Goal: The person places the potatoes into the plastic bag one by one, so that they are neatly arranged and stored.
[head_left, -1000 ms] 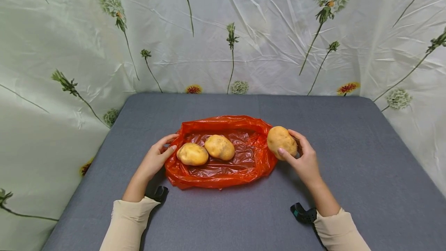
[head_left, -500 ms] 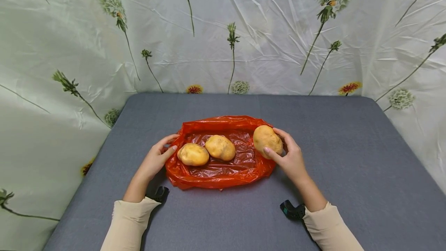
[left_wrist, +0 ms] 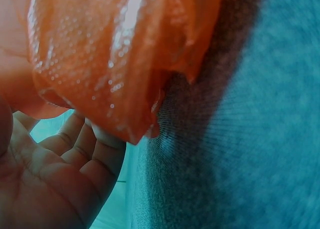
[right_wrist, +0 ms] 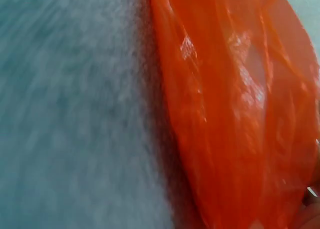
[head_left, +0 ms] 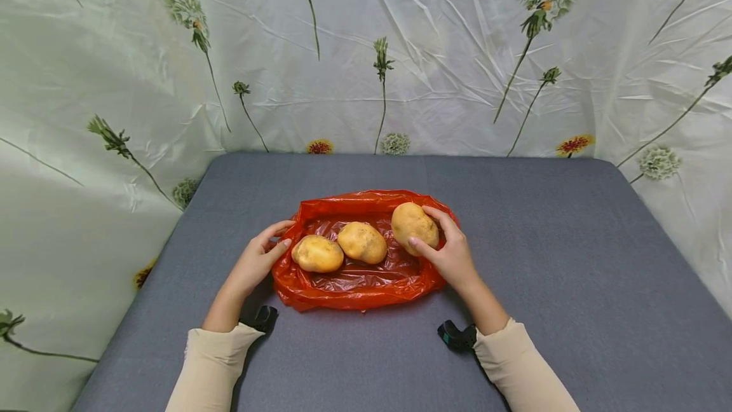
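Observation:
A red plastic bag [head_left: 354, 298] lies spread with its mouth facing up on the grey surface. Inside, toward its left, two potatoes rest side by side: the left potato [head_left: 317, 254] and the middle potato [head_left: 362, 243]. My right hand [head_left: 454, 253] grips a third potato [head_left: 413, 227] between thumb and fingers, over the right part of the bag. At the bag's left rim, my left hand [head_left: 257, 260] holds the plastic between thumb and fingers. The left wrist view shows those fingers [left_wrist: 82, 144] behind the bag; in the right wrist view the bag's side hides most of the right hand.
The grey padded table [head_left: 366, 361] extends around the bag on all sides. A pale curtain with a dandelion print [head_left: 446, 62] hangs behind it and along both sides. Black wrist mounts [head_left: 457, 336] sit on both forearms, below the hands.
My right hand has carried its potato leftward, from the bag's right edge to over its inside. The left hand and the two potatoes in the bag stay in place.

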